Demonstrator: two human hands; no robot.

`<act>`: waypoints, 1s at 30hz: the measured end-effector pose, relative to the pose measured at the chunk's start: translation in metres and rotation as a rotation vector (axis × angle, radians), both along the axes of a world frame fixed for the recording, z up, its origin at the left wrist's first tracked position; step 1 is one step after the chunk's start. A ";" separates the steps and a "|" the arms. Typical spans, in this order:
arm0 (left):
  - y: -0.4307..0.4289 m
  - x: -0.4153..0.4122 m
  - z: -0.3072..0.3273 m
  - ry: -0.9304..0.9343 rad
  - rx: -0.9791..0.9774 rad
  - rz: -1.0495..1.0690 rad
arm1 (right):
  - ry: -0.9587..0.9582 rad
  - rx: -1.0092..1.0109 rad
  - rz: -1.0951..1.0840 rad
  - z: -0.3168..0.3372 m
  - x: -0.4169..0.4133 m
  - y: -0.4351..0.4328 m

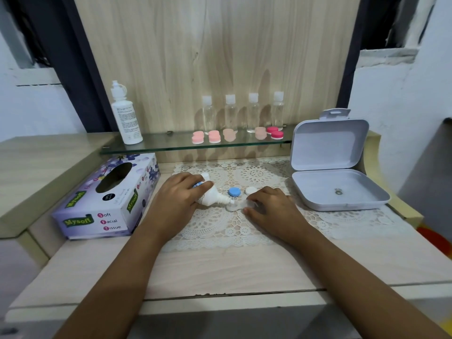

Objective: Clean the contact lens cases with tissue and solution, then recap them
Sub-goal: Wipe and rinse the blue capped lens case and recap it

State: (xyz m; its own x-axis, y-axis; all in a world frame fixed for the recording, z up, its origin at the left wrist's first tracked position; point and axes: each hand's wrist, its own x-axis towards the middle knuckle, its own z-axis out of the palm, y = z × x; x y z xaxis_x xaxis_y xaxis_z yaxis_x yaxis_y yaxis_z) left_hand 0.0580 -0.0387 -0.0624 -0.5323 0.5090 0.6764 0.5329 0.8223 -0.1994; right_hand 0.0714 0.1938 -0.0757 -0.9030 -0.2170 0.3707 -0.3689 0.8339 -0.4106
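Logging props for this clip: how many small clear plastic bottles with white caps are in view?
4 small clear plastic bottles with white caps, upright in a row on the glass shelf: first, second, third, fourth, counted from the picture's left. None appears hidden.

Clear uncapped lens case (231, 206), white solution bottle (210, 195) tilted nozzle-down onto it, blue cap (234, 192) and white cap (251, 190) just behind

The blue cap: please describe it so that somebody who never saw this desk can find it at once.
Find the white lace mat in the middle of the desk. Near its centre two small round caps lie side by side. The blue cap is the left one; the white cap beside it differs only in colour.
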 end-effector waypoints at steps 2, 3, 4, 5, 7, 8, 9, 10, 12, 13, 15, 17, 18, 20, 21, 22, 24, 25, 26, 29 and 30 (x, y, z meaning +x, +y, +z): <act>0.001 0.001 0.001 0.004 -0.001 0.003 | -0.002 -0.006 0.005 0.000 0.000 0.000; 0.001 0.001 0.001 0.009 -0.002 0.005 | -0.004 -0.004 0.005 0.000 0.000 0.000; 0.002 0.001 0.001 0.012 -0.003 0.005 | -0.005 -0.003 0.006 0.000 0.000 0.000; 0.001 0.001 0.001 0.014 -0.003 0.005 | -0.006 -0.004 0.006 0.000 0.000 0.000; 0.001 0.001 0.001 0.012 0.000 0.005 | -0.005 -0.008 0.008 0.000 0.000 0.000; 0.000 0.001 0.001 0.011 0.001 0.005 | -0.005 -0.007 0.009 0.000 0.000 0.001; 0.000 0.000 0.001 0.011 0.000 0.004 | -0.006 -0.005 0.008 0.000 0.000 0.001; 0.000 0.000 0.001 0.012 -0.001 0.003 | -0.008 -0.004 0.008 0.000 0.000 0.001; 0.000 0.001 0.002 0.009 0.001 0.001 | -0.011 -0.001 0.006 0.000 0.000 0.001; 0.000 0.001 0.002 0.009 0.002 0.002 | -0.011 0.002 0.007 0.000 0.000 0.001; 0.001 0.002 0.002 0.008 0.003 0.003 | -0.010 0.006 0.008 0.000 0.000 0.001; 0.000 0.002 0.002 0.008 0.002 0.008 | -0.007 0.012 0.008 0.001 0.000 0.001; 0.000 0.002 0.002 0.008 0.000 0.008 | -0.006 0.014 0.008 0.001 0.000 0.001; 0.001 0.001 0.002 0.007 -0.004 0.005 | -0.006 0.018 0.010 0.001 0.000 0.001; 0.001 0.001 0.002 0.006 -0.005 0.006 | -0.006 0.021 0.010 0.001 0.000 0.001; 0.001 0.001 0.002 0.008 -0.005 0.008 | -0.007 0.025 0.009 0.001 0.000 0.001; 0.002 0.001 0.002 0.012 -0.004 0.007 | -0.008 0.032 0.005 0.001 0.000 0.001; 0.002 0.001 0.002 0.015 -0.002 0.006 | -0.008 0.033 0.005 0.001 0.000 0.001; 0.002 0.001 0.001 0.019 -0.002 0.004 | -0.007 0.033 0.004 0.001 0.000 0.001; 0.000 -0.002 0.000 0.019 -0.004 -0.006 | -0.009 0.029 0.005 0.002 0.001 0.001; 0.000 -0.002 0.000 0.017 -0.003 -0.010 | -0.011 0.029 0.006 0.002 0.001 0.001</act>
State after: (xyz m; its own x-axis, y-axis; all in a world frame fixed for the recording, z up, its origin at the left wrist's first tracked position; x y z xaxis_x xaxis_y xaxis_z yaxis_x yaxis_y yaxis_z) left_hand 0.0560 -0.0387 -0.0623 -0.5161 0.5157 0.6839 0.5373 0.8167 -0.2104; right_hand 0.0720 0.1948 -0.0739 -0.9057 -0.2331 0.3539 -0.3695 0.8434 -0.3900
